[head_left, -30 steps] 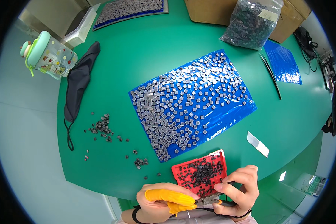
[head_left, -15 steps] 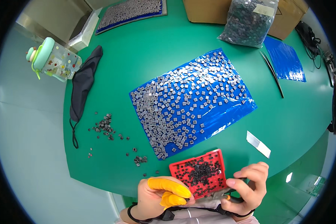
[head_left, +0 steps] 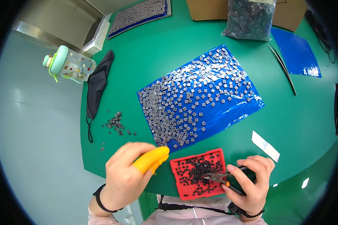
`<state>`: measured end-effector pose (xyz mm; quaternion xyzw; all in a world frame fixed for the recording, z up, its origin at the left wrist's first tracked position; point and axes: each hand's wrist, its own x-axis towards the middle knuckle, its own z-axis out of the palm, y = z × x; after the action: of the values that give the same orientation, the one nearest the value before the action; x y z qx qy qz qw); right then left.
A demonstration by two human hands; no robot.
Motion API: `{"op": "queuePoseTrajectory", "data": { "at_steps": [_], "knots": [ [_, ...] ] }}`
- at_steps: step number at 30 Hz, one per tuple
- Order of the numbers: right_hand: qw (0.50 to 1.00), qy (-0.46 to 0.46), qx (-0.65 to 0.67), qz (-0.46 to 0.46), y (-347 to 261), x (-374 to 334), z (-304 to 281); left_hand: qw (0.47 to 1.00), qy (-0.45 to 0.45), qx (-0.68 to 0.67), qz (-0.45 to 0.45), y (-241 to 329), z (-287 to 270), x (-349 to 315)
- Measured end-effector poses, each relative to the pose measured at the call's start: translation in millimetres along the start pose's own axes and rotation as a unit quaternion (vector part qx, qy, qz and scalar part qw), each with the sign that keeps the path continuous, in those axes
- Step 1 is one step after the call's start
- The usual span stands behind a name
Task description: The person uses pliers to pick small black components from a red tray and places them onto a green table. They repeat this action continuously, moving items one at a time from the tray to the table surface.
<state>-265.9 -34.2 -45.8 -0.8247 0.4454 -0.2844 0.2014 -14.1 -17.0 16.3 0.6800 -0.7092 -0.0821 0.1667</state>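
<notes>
My right hand [head_left: 251,180] grips a pair of small pliers [head_left: 232,180] with dark handles and orange marks. Their metal jaws reach over a red tray [head_left: 176,183] holding many tiny black parts [head_left: 199,170]. My left hand [head_left: 125,174], with yellow covers on finger and thumb, is closed at the near left corner of a blue film sheet [head_left: 229,116]. Its fingertips are pressed together, and whatever they may pinch is hidden. Many small grey square pieces [head_left: 157,108] lie on the sheet, packed densest at its left.
To the left lie a loose pile of dark pieces [head_left: 115,122], a black mask [head_left: 97,90] and a drinking bottle [head_left: 73,64]. At right are tweezers [head_left: 283,71], another blue sheet [head_left: 297,52] and a white strip [head_left: 265,146]. A filled plastic bag [head_left: 249,20] stands behind.
My left hand has moved from beside the tray leftward and up to the film's corner. The pliers' jaws have come into sight over the tray. The whole view has shifted slightly.
</notes>
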Motion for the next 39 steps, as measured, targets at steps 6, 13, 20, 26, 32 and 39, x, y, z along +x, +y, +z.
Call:
{"op": "queuePoseTrajectory", "data": {
  "at_steps": [6,13,20,26,32,39],
  "knots": [
    [1.000,0.002,0.024,-0.017,10,-2,-1,0.997,0.023,0.063,0.024,0,23,13],
    [1.000,-0.004,0.008,-0.021,15,-4,0,0.996,0.006,0.093,0.015,-2,27,14],
    [1.000,0.006,-0.008,-0.026,14,-3,3,0.997,-0.002,0.073,0.035,-5,25,16],
    [1.000,0.004,-0.015,-0.014,12,-3,4,0.990,0.084,0.112,-0.024,-11,15,4],
    [1.000,0.000,-0.003,0.001,9,-3,0,0.980,0.043,0.087,-0.175,-26,-2,-31],
    [1.000,-0.004,-0.010,-0.014,7,-2,2,0.964,0.065,-0.004,-0.257,-41,10,-40]
  ]
}}
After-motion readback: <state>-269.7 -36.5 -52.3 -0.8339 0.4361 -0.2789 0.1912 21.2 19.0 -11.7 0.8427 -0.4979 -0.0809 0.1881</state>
